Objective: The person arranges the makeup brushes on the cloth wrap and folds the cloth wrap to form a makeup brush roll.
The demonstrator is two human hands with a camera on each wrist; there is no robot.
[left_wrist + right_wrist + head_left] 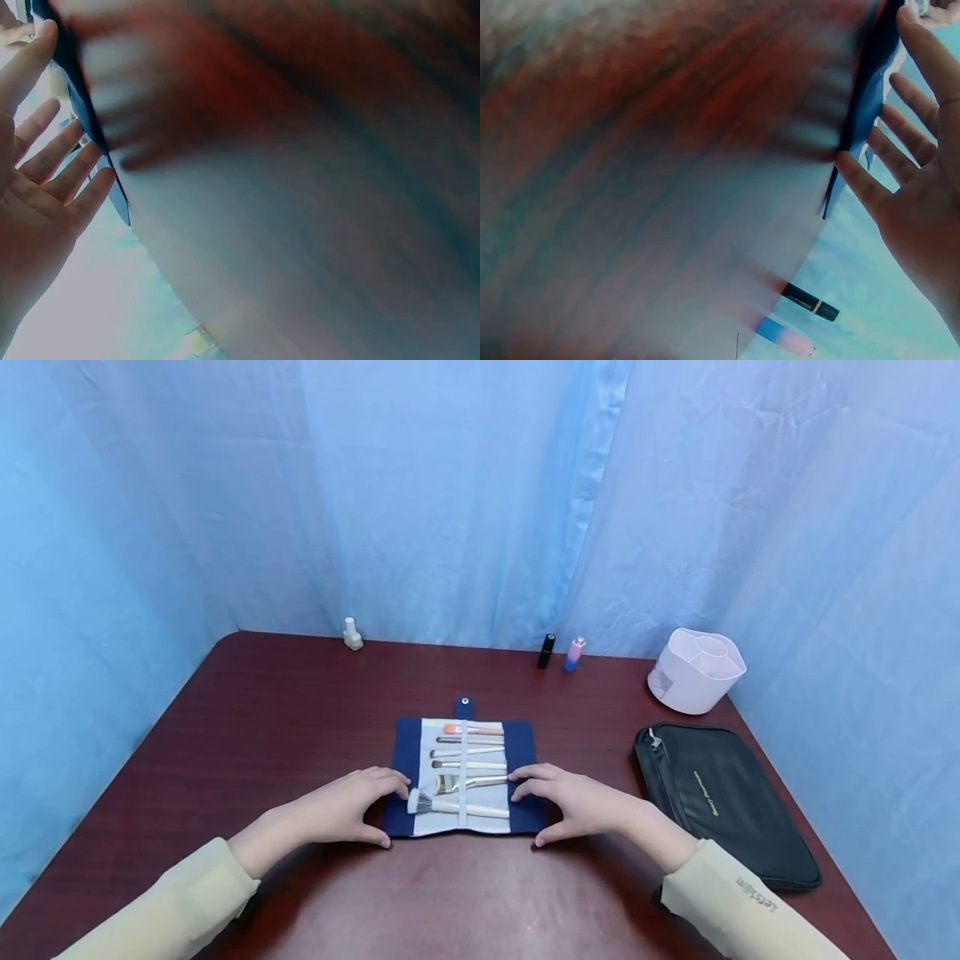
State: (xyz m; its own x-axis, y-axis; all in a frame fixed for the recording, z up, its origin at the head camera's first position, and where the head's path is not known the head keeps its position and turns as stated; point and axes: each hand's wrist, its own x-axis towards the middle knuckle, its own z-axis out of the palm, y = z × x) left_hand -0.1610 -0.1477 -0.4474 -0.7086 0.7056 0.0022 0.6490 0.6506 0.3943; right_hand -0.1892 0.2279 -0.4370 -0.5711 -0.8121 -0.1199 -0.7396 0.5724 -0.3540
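Observation:
A navy brush roll point(407, 743) lies unfolded on the table, its snap tab point(465, 705) pointing to the back. Several makeup brushes sit side by side on its pale lining under an elastic strap point(462, 789). The nearest is a large white-handled brush point(480, 811) with fluffy bristles. My left hand point(351, 807) rests at the roll's left edge, fingers spread and loosely bent, thumb by the near corner. On the opposite edge lies my right hand point(573, 800), its fingertips over the right flap. Both wrist views show spread fingers against the navy edge, with nothing gripped.
To the right is a black zipped case point(738, 806), with a white divided organizer point(686, 685) behind it. Along the back edge stand a nail polish bottle point(352, 635), a black tube point(546, 652) and a pink-and-blue tube point(574, 653). Blue curtains point(465, 510) surround the table.

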